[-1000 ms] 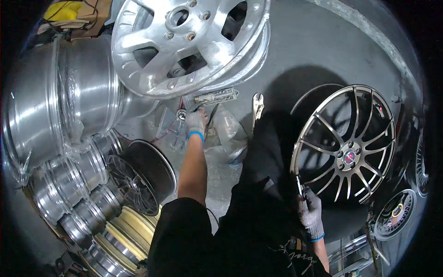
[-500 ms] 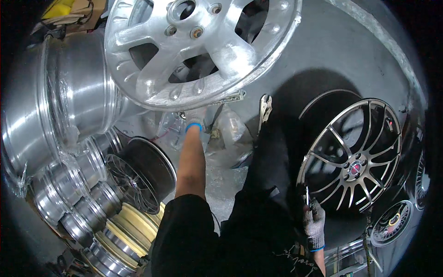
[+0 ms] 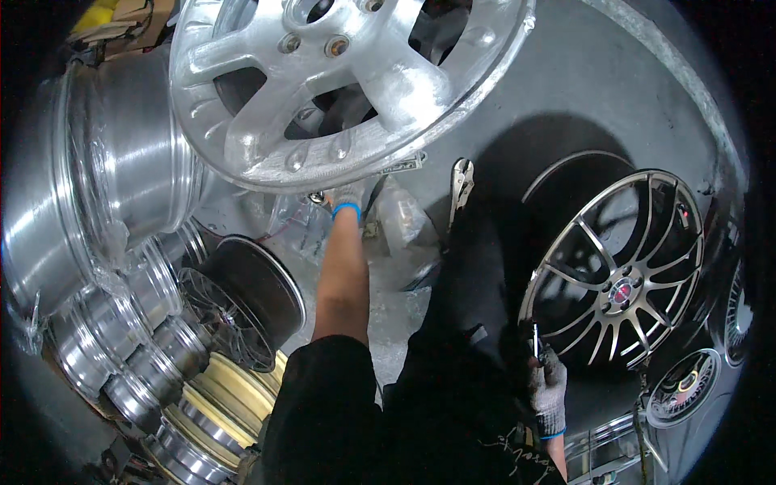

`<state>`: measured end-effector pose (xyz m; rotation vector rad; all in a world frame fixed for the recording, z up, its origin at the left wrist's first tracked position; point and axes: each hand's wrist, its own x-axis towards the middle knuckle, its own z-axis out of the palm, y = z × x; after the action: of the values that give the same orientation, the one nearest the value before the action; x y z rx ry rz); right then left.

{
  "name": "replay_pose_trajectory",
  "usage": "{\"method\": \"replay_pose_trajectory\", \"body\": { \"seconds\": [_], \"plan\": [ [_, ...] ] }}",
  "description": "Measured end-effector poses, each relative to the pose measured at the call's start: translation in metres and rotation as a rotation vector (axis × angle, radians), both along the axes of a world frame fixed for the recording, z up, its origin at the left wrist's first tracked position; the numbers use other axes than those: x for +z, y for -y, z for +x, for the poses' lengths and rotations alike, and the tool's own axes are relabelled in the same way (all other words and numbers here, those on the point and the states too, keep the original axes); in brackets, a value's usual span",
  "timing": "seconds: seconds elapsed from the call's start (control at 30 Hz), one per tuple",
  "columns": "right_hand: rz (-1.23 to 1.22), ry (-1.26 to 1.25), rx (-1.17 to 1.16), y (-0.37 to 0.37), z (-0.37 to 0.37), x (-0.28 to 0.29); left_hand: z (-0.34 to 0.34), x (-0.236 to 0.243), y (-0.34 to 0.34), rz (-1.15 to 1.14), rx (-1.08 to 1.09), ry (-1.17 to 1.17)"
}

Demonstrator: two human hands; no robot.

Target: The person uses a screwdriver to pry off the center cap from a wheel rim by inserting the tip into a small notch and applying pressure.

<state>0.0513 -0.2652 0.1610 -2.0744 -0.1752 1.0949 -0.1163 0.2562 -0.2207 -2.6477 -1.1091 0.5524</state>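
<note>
Nearest the body, the gloved right hand (image 3: 548,384) is curled around a slim tool (image 3: 535,341), whose long axis points away from the person, its tip by the near-left edge of the bronze-spoked wheel (image 3: 622,293); whether tip and wheel touch, I cannot tell. That wheel lies ahead and to the right of this hand, its face tilted up, and the right hand is much the nearer of the two. Farther forward, well to the left, the gloved left hand (image 3: 349,195) reaches in beneath the edge of the large silver wheel (image 3: 404,89), which hides its fingers, so I cannot tell whether it grasps anything. Just right of it sits a clear plastic bag (image 3: 400,217), its contents unclear; beyond the bag, locking pliers (image 3: 461,182) point away from the person. Brown cardboard (image 3: 149,31) shows at the far left.
</note>
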Motion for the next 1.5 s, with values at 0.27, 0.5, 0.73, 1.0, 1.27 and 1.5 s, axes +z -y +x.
{"method": "replay_pose_trajectory", "body": {
  "seconds": [0.27, 0.5, 0.73, 1.0, 1.27, 1.5],
  "plan": [
    [-0.011, 0.050, -0.055, -0.007, 0.001, 0.006, 0.039, 0.063, 0.037, -0.064, 0.141, -0.007],
    [-0.024, -0.021, -0.027, 0.001, -0.001, -0.001, 0.043, 0.075, 0.032, -0.075, -0.115, -0.282],
    [-0.025, 0.049, -0.100, 0.011, -0.005, -0.002, 0.046, 0.117, 0.031, -0.205, 0.294, 0.111],
    [0.084, 0.056, -0.002, -0.025, 0.018, 0.026, 0.077, 0.291, 0.141, -1.398, 0.680, 1.035],
    [0.321, 0.187, 0.122, -0.019, 0.038, 0.084, 0.143, 0.427, 0.238, -1.977, 0.071, 0.839],
    [0.367, 0.258, 0.152, 0.006, 0.032, 0.104, 0.151, 0.471, 0.261, -1.879, 0.059, 0.511]
  ]
}}
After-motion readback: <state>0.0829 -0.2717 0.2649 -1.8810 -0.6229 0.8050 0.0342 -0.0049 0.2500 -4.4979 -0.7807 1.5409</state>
